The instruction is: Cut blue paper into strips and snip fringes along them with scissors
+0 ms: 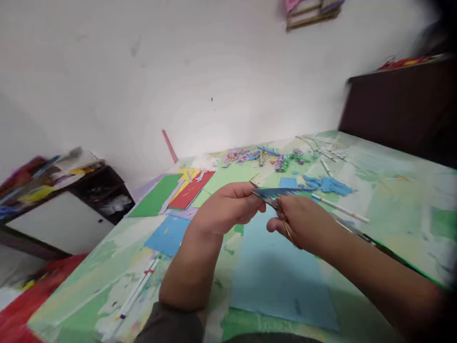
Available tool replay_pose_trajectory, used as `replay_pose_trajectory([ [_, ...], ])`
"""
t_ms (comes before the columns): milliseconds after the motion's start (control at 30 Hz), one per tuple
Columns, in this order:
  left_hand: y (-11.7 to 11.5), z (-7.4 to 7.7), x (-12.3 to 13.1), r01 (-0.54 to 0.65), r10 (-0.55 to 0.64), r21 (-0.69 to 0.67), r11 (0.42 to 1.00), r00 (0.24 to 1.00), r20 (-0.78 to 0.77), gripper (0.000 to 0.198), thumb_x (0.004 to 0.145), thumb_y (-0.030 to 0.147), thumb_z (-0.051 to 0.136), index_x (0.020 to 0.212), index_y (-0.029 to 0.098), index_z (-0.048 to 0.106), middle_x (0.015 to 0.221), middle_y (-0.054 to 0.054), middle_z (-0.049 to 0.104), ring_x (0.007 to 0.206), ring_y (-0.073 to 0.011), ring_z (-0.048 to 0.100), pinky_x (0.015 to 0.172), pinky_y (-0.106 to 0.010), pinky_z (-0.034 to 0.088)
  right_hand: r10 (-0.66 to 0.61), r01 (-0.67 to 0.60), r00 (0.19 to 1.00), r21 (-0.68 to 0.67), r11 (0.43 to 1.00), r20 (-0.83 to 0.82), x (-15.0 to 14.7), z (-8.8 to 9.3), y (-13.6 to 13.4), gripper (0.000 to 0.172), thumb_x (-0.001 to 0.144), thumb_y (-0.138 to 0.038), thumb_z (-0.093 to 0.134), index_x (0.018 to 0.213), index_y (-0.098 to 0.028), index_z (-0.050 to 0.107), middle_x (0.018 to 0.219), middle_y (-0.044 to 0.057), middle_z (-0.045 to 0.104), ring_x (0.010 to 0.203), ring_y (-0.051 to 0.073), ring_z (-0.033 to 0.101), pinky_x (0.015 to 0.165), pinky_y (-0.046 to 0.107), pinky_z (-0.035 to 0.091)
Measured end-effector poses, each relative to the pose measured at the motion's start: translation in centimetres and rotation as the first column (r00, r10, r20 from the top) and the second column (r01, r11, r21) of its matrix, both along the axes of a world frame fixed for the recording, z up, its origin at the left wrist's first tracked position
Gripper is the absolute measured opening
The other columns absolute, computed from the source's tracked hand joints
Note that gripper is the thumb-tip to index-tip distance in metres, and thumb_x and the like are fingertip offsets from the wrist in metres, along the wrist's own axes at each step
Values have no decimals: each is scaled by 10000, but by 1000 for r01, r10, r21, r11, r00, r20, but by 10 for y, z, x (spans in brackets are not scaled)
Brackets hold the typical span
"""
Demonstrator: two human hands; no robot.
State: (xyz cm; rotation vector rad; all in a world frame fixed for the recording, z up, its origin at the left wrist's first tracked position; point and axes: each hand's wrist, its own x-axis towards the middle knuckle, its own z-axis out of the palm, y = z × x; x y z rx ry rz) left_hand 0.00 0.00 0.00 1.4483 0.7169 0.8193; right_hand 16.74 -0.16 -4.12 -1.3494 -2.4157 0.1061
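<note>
My left hand (pixel 237 204) pinches one end of a narrow blue paper strip (pixel 282 191) whose lower edge is cut into a fringe. In my right hand (pixel 302 216) is a pair of scissors (pixel 276 205), with the fingers closed round the handles. The blades point left and up and lie against the strip, close to my left fingertips. Below both hands, a light blue sheet of paper (pixel 282 276) rests on the table. A heap of cut blue paper (pixel 330 185) lies just beyond my right hand.
Green (pixel 157 195), red (pixel 193 190) and blue sheets (pixel 167 236) lie at the left. Curled paper pieces (pixel 246 156) are heaped along the far side by the wall. White pens (pixel 139 288) lie at the front left. A dark cabinet (pixel 396 109) stands at the right.
</note>
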Motion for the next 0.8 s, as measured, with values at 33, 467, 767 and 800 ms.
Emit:
replay_pose_trajectory([
  [33,1,-1,0,19,-19,-12,1000,1000,12,142,673,221,549,576,122,522,367,77,313,323,-12,236,336,-161,142,-17,17,1000,14,1000,3,0,0,1,348,777,-504,432,804,-165,510,690,59,559,668,225,538,513,267,296],
  [467,-7,1,9,-234,237,136,963,971,-11,158,673,236,495,562,141,557,360,66,316,345,-31,262,363,-181,166,175,-178,949,13,984,-261,6,-2,2,549,746,-679,191,716,-181,421,627,30,479,517,139,405,473,259,290],
  [767,14,-6,9,-355,328,120,927,924,199,128,665,240,510,605,140,563,375,72,326,328,-30,264,367,-197,171,123,-246,736,-94,965,-665,14,-15,21,532,723,-692,276,695,-187,442,575,-1,460,524,136,443,492,269,350],
  [800,16,-8,10,-352,328,120,928,928,177,119,663,228,503,604,142,561,375,72,325,332,-31,266,368,-196,173,95,-261,650,-104,960,-754,14,-17,24,498,735,-666,310,691,-188,446,571,-3,468,522,136,456,501,273,363],
])
